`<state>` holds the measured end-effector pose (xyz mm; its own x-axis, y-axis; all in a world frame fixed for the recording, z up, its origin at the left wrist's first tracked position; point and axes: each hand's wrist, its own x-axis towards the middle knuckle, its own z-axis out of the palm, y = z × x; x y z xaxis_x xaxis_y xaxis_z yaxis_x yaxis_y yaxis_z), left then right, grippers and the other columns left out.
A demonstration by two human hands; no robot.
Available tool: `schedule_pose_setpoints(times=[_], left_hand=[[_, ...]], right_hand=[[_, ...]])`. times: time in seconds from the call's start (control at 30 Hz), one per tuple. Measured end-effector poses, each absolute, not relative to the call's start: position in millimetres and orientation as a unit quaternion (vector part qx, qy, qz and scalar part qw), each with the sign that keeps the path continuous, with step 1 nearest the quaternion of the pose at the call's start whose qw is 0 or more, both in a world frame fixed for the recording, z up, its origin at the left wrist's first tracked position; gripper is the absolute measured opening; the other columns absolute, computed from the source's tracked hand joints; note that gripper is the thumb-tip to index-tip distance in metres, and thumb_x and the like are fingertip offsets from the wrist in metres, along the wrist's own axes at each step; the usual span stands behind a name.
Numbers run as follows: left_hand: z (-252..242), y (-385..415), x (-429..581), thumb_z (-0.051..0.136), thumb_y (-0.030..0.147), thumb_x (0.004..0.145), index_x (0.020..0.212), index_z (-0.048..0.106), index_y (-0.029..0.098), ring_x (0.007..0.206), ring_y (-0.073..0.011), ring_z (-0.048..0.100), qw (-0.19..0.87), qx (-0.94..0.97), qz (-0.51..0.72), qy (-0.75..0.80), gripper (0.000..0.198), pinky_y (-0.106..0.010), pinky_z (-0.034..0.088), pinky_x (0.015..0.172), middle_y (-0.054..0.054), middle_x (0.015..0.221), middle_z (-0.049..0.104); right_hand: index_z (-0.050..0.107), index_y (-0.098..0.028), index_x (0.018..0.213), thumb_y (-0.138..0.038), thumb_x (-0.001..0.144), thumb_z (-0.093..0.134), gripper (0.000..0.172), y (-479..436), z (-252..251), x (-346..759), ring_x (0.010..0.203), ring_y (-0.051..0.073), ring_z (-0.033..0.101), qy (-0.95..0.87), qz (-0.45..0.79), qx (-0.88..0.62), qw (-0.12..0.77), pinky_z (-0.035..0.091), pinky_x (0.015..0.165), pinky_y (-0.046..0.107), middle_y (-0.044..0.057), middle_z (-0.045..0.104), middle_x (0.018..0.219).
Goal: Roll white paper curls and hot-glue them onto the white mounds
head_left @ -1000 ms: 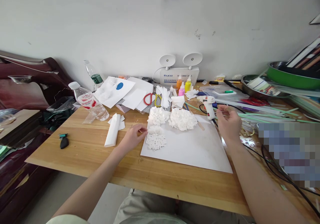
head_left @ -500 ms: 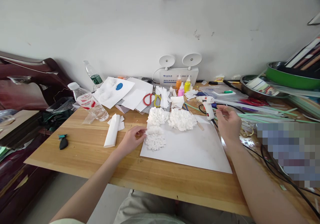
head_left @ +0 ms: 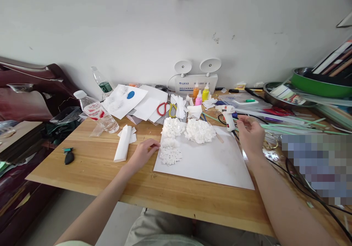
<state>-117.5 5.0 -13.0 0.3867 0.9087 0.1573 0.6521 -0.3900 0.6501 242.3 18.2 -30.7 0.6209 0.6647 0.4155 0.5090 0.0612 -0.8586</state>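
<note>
My left hand (head_left: 143,151) rests on the wooden table (head_left: 93,165) at the left edge of a white board (head_left: 209,163). Its fingers are curled and pinch at a small white tissue tuft (head_left: 168,142) beside a white crumpled-paper cluster (head_left: 170,155). Two bigger white clusters (head_left: 200,131) lie on the board's far side. My right hand (head_left: 249,135) hovers over the board's right corner, fingers loosely bent, next to a white glue gun (head_left: 228,116). I cannot see anything in the right hand.
A water bottle (head_left: 96,111) lies at the left, with a folded white strip (head_left: 123,143) near it. Paper sheets, red scissors (head_left: 162,108), small paint bottles (head_left: 200,94) and a twin-lamp device (head_left: 196,78) stand at the back. Straws, cables and bowls crowd the right side.
The left hand's fingers have closed a little at the tissue tuft. The view has shifted slightly. The right hand has barely moved.
</note>
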Motion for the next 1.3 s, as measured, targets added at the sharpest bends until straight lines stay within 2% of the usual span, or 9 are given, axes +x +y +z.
schedule_pose_setpoints(times=[0.33,0.67,0.9,1.1,1.3], left_hand=[[-13,9,-119,0.047,0.026,0.081,0.084,0.059,0.019,0.080,-0.0179,0.059,0.280,0.779,0.230,0.511,0.015,-0.031,0.047,0.073,-0.003,0.085,0.065],[-17,10,-117,0.044,0.026,0.083,0.085,0.056,0.020,0.075,-0.0163,0.056,0.289,0.777,0.219,0.515,0.014,-0.029,0.045,0.069,-0.002,0.082,0.061],[-16,4,-118,0.049,0.029,0.081,0.086,0.057,0.020,0.077,-0.0156,0.058,0.298,0.780,0.224,0.503,0.013,-0.028,0.047,0.070,-0.002,0.084,0.062],[-18,0,-120,0.049,0.031,0.082,0.091,0.059,0.020,0.082,-0.0160,0.057,0.255,0.777,0.284,0.501,0.018,-0.028,0.048,0.071,-0.005,0.092,0.060],[-26,4,-115,0.046,0.028,0.084,0.091,0.064,0.021,0.090,-0.0190,0.056,0.227,0.795,0.284,0.486,0.021,-0.032,0.047,0.078,-0.006,0.095,0.062]], right_hand=[[0.063,-0.019,0.088,-0.026,0.073,0.051,0.020,17,-31,243,0.069,0.016,0.057,-0.427,0.081,-0.676,0.595,0.046,0.065,0.029,0.003,0.061,0.078],[0.063,-0.018,0.088,-0.026,0.073,0.052,0.020,18,-30,242,0.072,0.017,0.058,-0.426,0.084,-0.668,0.605,0.047,0.067,0.030,0.004,0.061,0.078],[0.063,-0.019,0.088,-0.027,0.073,0.051,0.021,18,-32,244,0.072,0.017,0.058,-0.428,0.077,-0.670,0.602,0.047,0.067,0.031,0.004,0.062,0.080],[0.063,-0.020,0.089,-0.029,0.073,0.051,0.022,19,-33,244,0.073,0.018,0.059,-0.432,0.078,-0.671,0.598,0.047,0.067,0.031,0.004,0.062,0.080],[0.063,-0.018,0.089,-0.028,0.072,0.051,0.023,18,-32,242,0.071,0.017,0.058,-0.428,0.083,-0.674,0.596,0.047,0.068,0.032,0.004,0.063,0.079]])
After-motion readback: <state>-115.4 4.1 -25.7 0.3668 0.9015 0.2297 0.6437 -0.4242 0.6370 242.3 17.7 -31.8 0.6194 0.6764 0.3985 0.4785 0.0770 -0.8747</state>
